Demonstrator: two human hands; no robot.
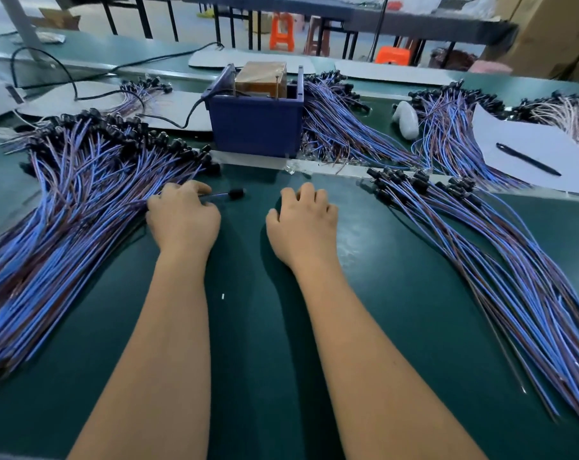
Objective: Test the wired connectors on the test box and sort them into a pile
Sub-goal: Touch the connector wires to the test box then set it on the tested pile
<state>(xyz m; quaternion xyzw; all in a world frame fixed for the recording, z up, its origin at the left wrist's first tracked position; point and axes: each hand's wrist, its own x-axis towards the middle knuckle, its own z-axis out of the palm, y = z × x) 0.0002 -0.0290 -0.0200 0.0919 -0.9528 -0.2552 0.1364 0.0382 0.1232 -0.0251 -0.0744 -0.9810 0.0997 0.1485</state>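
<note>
A blue box (256, 127) sits at the back of the green counter (248, 327), straight ahead of both hands, with a brown block (261, 78) inside it and a black cord (82, 84) running away from it to the left. Big heaps of wired connectors lie all around, blue and brown wires with black plugs on the ends. I count one wide pile on the left (65, 210), one long pile on the right (480, 260), one small bunch behind the left pile (138, 94), one heap just right of the box (341, 127), one more heap further right (447, 127) and a pale pinkish bunch at the far right edge (567, 117) (six heaps in all). The left hand (183, 217) rests at the edge of the left pile with curled fingers that pinch one wired connector (226, 195), whose black plug pokes out to the right on the bare counter. The right hand (303, 224) lies flat on the counter with loose fingers, holding nothing, well apart from the right pile. One white lump (406, 119) lies between two of the back heaps. One black pen (527, 159) lies on a white sheet (530, 151) at the right. A tiny white bit (222, 296) lies between the two arms. Two orange stools (281, 31) stand on the floor far behind.
</note>
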